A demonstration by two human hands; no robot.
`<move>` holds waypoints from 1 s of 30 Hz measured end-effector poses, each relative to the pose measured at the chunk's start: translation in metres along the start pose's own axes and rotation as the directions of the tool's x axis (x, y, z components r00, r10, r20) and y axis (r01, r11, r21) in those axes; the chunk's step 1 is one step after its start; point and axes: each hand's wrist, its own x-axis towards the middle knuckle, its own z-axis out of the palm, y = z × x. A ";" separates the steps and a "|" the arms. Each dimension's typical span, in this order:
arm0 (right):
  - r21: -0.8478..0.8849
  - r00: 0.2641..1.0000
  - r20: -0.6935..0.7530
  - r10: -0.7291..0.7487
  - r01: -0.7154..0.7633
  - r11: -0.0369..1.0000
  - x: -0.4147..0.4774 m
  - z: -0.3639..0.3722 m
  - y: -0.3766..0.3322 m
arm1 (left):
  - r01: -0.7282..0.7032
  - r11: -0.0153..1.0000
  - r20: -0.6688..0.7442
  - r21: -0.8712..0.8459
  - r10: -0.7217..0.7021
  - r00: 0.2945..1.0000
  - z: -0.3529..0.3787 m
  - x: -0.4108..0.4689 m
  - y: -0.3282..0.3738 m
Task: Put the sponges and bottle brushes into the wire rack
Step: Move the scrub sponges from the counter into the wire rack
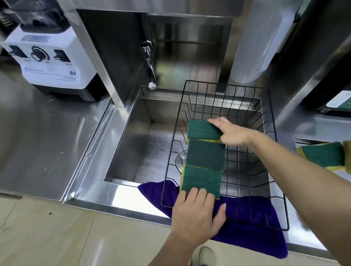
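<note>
Sponges [205,155] lie rowed in the wire rack [275,146] between both flat, unclenched hands' grips (left hand [196,212], right hand [230,132]); more sponges [321,154] wait right on the tabletop [323,126].

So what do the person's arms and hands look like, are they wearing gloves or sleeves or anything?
No gloves and no sleeves in view. The left hand and the right hand are both bare, and both forearms are bare right to the edge of the picture. No watch, rings or bracelets show on either wrist or on the fingers I can see. The fingernails look short and plain.
</note>
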 end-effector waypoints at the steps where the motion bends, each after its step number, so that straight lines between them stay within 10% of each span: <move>1: 0.032 1.000 0.001 0.019 -0.019 0.999 -0.002 0.000 0.001 | -0.009 1.000 0.007 -0.002 0.009 1.000 0.000 -0.001 0.000; 19: -0.014 0.930 -0.366 0.032 -0.041 0.999 -0.045 -0.009 0.010 | 0.006 1.000 0.056 -0.010 -0.005 0.998 -0.006 0.002 -0.001; 24: 0.096 0.682 -0.706 0.191 -0.175 0.980 -0.084 -0.021 0.041 | 0.008 1.000 0.073 -0.018 -0.006 0.997 -0.008 0.005 0.000; 30: 0.314 0.510 -0.732 0.452 -0.336 0.888 -0.123 -0.021 0.087 | -0.035 0.999 0.108 -0.031 0.038 0.993 -0.011 0.011 0.012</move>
